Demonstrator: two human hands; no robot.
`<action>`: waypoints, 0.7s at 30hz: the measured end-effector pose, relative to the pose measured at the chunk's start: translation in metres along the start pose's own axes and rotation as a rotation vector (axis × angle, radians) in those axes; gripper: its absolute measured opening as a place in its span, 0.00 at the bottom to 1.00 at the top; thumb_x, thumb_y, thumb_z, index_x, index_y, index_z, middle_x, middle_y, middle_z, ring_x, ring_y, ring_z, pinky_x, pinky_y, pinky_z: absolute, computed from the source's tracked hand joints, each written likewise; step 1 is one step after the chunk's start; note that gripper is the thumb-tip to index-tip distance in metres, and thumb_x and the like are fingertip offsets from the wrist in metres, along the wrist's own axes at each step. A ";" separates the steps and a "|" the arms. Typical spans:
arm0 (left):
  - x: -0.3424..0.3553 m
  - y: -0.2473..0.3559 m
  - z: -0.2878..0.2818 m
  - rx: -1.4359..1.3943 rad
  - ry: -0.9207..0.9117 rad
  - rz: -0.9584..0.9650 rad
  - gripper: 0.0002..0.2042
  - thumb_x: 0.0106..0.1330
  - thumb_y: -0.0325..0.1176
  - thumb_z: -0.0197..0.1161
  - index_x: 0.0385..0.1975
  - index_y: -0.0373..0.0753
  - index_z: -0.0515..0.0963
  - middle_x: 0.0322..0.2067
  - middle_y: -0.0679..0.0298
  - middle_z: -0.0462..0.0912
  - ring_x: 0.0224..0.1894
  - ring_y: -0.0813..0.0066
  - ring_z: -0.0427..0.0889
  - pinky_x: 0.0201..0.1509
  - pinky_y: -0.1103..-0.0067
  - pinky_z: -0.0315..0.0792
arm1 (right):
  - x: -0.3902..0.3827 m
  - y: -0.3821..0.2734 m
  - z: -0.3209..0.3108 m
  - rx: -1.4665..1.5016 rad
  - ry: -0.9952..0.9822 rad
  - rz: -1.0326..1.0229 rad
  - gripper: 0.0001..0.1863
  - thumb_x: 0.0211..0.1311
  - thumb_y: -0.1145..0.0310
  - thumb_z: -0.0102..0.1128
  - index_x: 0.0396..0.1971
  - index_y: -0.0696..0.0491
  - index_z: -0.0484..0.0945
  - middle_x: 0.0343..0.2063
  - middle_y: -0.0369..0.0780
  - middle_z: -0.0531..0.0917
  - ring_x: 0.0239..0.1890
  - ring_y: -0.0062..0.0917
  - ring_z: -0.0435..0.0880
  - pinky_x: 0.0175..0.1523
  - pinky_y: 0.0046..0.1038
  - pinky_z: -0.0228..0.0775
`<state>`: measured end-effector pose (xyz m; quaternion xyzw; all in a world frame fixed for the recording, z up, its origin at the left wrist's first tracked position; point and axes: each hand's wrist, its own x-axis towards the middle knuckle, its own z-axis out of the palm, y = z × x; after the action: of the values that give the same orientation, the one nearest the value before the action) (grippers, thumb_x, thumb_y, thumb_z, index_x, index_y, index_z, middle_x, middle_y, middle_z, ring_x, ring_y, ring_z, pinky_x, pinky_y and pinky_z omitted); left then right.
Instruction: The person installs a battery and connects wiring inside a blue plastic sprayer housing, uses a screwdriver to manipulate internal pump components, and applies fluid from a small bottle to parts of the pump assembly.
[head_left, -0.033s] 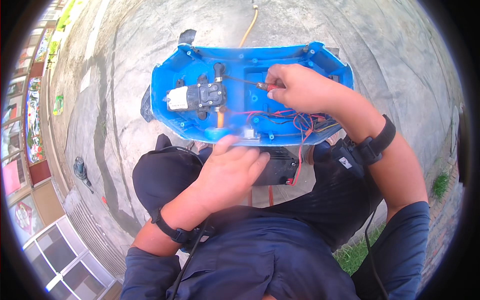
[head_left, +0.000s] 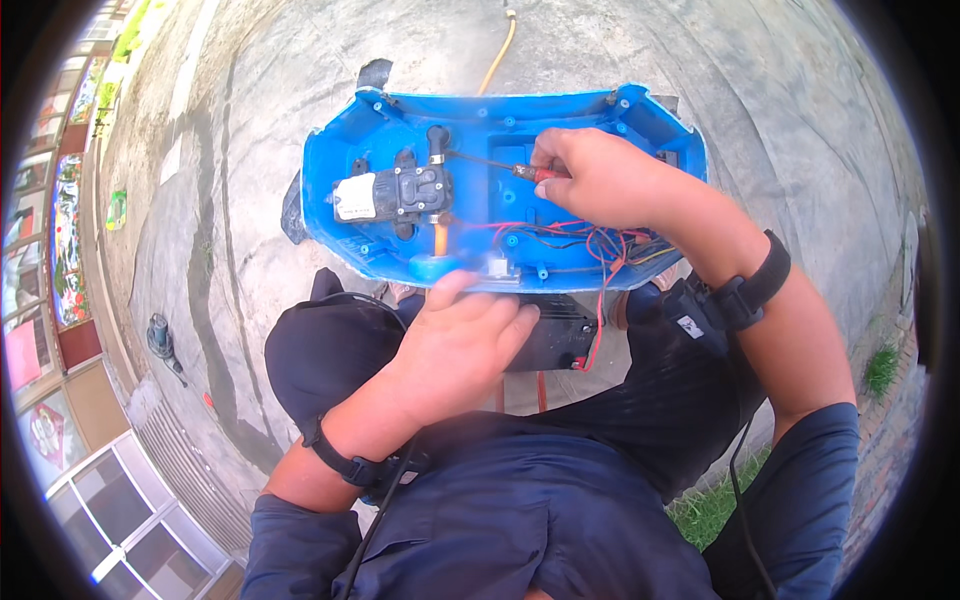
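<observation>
Over concrete ground [head_left: 600, 50], the pump [head_left: 395, 195] sits at the left inside the blue casing [head_left: 470, 195], where the right hand [head_left: 598, 178], fingers closed around the screwdriver [head_left: 524, 172], should align its shaft with the metal clamp [head_left: 437, 158], the left hand [head_left: 465, 335] meeting the casing's near side, fingers bent, grip indeterminable.

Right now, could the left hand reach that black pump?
Probably yes: the left hand is at the near rim of the blue shell, and inside it the black pump lies uncovered.
</observation>
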<state>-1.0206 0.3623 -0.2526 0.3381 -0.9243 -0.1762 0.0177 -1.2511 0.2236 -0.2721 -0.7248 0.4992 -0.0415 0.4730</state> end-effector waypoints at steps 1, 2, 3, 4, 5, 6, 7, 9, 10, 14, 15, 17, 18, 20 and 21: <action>0.000 0.000 -0.001 0.000 0.000 -0.001 0.30 0.46 0.37 0.75 0.54 0.40 0.81 0.55 0.60 0.82 0.55 0.66 0.80 0.69 0.61 0.60 | -0.001 -0.002 0.001 -0.103 0.037 0.002 0.14 0.67 0.66 0.66 0.47 0.59 0.81 0.35 0.42 0.86 0.38 0.30 0.84 0.47 0.34 0.78; 0.000 0.000 -0.001 -0.002 -0.004 -0.003 0.30 0.46 0.37 0.75 0.55 0.40 0.81 0.55 0.60 0.82 0.55 0.66 0.80 0.69 0.61 0.60 | -0.002 -0.002 0.002 -0.103 0.037 0.002 0.14 0.67 0.66 0.66 0.47 0.59 0.81 0.35 0.42 0.86 0.38 0.30 0.84 0.47 0.34 0.78; 0.000 0.000 -0.001 -0.005 -0.010 -0.005 0.31 0.45 0.37 0.76 0.55 0.40 0.81 0.55 0.60 0.82 0.55 0.65 0.80 0.69 0.61 0.60 | -0.002 -0.001 0.004 -0.134 0.072 -0.049 0.14 0.67 0.66 0.65 0.46 0.59 0.81 0.34 0.42 0.86 0.37 0.29 0.84 0.45 0.34 0.78; 0.000 0.000 0.000 -0.006 -0.010 -0.005 0.31 0.45 0.37 0.76 0.55 0.40 0.81 0.55 0.60 0.82 0.55 0.65 0.80 0.69 0.61 0.60 | -0.004 -0.002 0.005 -0.166 0.108 -0.100 0.13 0.67 0.66 0.65 0.46 0.59 0.81 0.34 0.42 0.85 0.35 0.28 0.85 0.42 0.33 0.77; 0.000 -0.001 0.000 -0.002 0.000 -0.001 0.31 0.45 0.37 0.76 0.55 0.40 0.81 0.54 0.60 0.82 0.55 0.65 0.80 0.69 0.61 0.60 | -0.006 -0.004 0.004 -0.165 0.107 -0.100 0.13 0.67 0.66 0.65 0.46 0.59 0.81 0.34 0.42 0.85 0.35 0.28 0.85 0.42 0.33 0.77; 0.000 -0.001 0.000 0.003 0.010 0.004 0.31 0.45 0.37 0.76 0.55 0.40 0.81 0.54 0.60 0.82 0.55 0.66 0.80 0.69 0.61 0.60 | -0.011 -0.014 -0.001 0.065 0.014 0.012 0.13 0.69 0.66 0.63 0.46 0.59 0.81 0.34 0.41 0.85 0.34 0.26 0.84 0.39 0.31 0.76; -0.001 -0.001 0.000 0.003 0.010 0.003 0.31 0.45 0.37 0.76 0.55 0.40 0.81 0.54 0.60 0.82 0.55 0.66 0.80 0.69 0.61 0.60 | -0.013 -0.020 -0.003 0.296 -0.080 0.124 0.13 0.70 0.66 0.62 0.46 0.59 0.81 0.34 0.40 0.85 0.32 0.24 0.84 0.35 0.29 0.75; -0.001 -0.001 0.000 -0.002 -0.005 -0.006 0.32 0.45 0.37 0.76 0.56 0.40 0.80 0.54 0.61 0.82 0.55 0.66 0.80 0.69 0.61 0.60 | -0.004 -0.009 -0.004 0.425 -0.168 0.178 0.13 0.71 0.65 0.60 0.46 0.59 0.81 0.34 0.40 0.85 0.31 0.21 0.83 0.32 0.26 0.72; 0.000 0.000 0.000 -0.001 -0.005 -0.003 0.32 0.45 0.37 0.76 0.56 0.40 0.80 0.54 0.61 0.82 0.55 0.66 0.80 0.69 0.61 0.60 | -0.001 -0.003 -0.005 0.553 -0.257 0.232 0.13 0.73 0.65 0.58 0.46 0.59 0.81 0.33 0.39 0.85 0.29 0.18 0.82 0.28 0.24 0.70; 0.000 0.000 0.000 0.002 -0.007 -0.004 0.32 0.45 0.38 0.77 0.56 0.41 0.80 0.54 0.61 0.82 0.55 0.66 0.80 0.69 0.60 0.60 | -0.001 0.003 -0.005 0.518 -0.288 0.203 0.15 0.74 0.63 0.55 0.47 0.60 0.81 0.33 0.38 0.85 0.29 0.18 0.82 0.28 0.22 0.72; 0.000 0.000 0.000 0.002 -0.007 -0.001 0.32 0.45 0.38 0.77 0.56 0.41 0.80 0.54 0.61 0.82 0.55 0.66 0.80 0.69 0.60 0.60 | -0.001 0.001 -0.006 0.467 -0.291 0.190 0.15 0.74 0.63 0.54 0.47 0.60 0.81 0.33 0.39 0.85 0.29 0.19 0.83 0.29 0.23 0.74; 0.000 0.000 0.000 -0.003 -0.012 -0.004 0.32 0.45 0.38 0.77 0.56 0.41 0.80 0.54 0.61 0.82 0.54 0.66 0.80 0.69 0.61 0.60 | -0.001 0.001 -0.007 0.417 -0.294 0.179 0.15 0.74 0.64 0.54 0.47 0.60 0.81 0.33 0.39 0.85 0.29 0.19 0.83 0.30 0.23 0.75; 0.000 0.000 -0.001 -0.004 -0.014 -0.007 0.32 0.45 0.38 0.77 0.56 0.41 0.80 0.54 0.61 0.82 0.54 0.66 0.80 0.69 0.61 0.60 | -0.001 0.001 -0.007 0.490 -0.303 0.195 0.15 0.74 0.64 0.53 0.47 0.60 0.81 0.33 0.39 0.85 0.29 0.20 0.83 0.31 0.24 0.77; 0.000 0.000 -0.003 -0.005 -0.011 -0.007 0.32 0.45 0.38 0.76 0.56 0.41 0.80 0.54 0.61 0.82 0.54 0.66 0.80 0.69 0.61 0.60 | -0.002 0.000 -0.010 0.564 -0.313 0.210 0.16 0.75 0.64 0.52 0.47 0.60 0.81 0.33 0.39 0.85 0.29 0.20 0.83 0.32 0.25 0.78; 0.000 0.000 -0.003 -0.008 -0.007 -0.007 0.31 0.46 0.37 0.76 0.55 0.40 0.80 0.54 0.61 0.82 0.54 0.66 0.80 0.69 0.61 0.60 | -0.003 -0.002 -0.012 0.565 -0.314 0.210 0.15 0.74 0.64 0.52 0.47 0.60 0.81 0.33 0.38 0.85 0.29 0.20 0.83 0.32 0.25 0.78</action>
<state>-1.0205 0.3611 -0.2502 0.3407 -0.9225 -0.1810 0.0152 -1.2578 0.2178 -0.2626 -0.5070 0.4611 -0.0170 0.7280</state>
